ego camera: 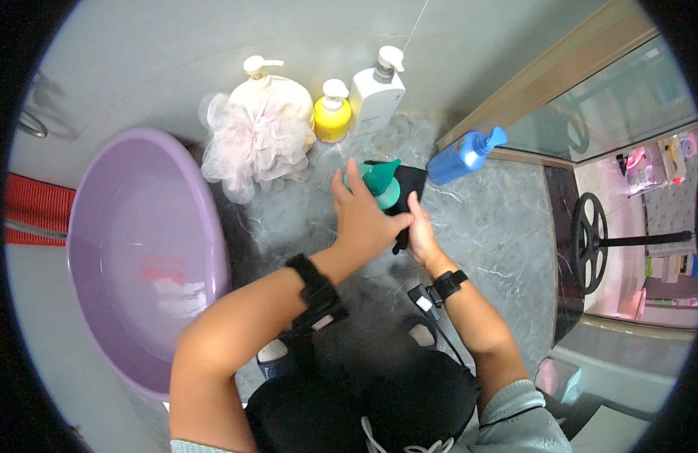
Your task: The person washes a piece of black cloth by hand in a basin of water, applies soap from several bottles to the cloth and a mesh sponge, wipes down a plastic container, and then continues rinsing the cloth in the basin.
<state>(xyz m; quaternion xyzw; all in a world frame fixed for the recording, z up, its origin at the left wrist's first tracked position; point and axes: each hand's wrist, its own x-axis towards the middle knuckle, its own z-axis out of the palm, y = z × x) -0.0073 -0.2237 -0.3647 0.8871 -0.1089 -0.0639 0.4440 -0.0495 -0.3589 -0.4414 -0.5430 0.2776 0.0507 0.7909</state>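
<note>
My left hand [363, 218] reaches over a green pump bottle [388, 193], its fingers spread around the far side of it. Beneath the bottle lies a flat black item [411, 181], perhaps cloth, with a dark strap or end hanging toward me. My right hand [421, 229] grips the near right edge of the black item, thumb and fingers on it. The two thumbs come close together. My left palm hides part of the bottle and of the black item. Each wrist wears a black strap with a small device.
A purple basin [213, 226] with liquid stands left. Along the wall are a cream pump bottle [275, 93], a mesh bath puff [255, 147], a yellow pump bottle [332, 122] and a white pump bottle [377, 99]. A blue pump bottle [459, 158] stands right, by the glass door frame [530, 73].
</note>
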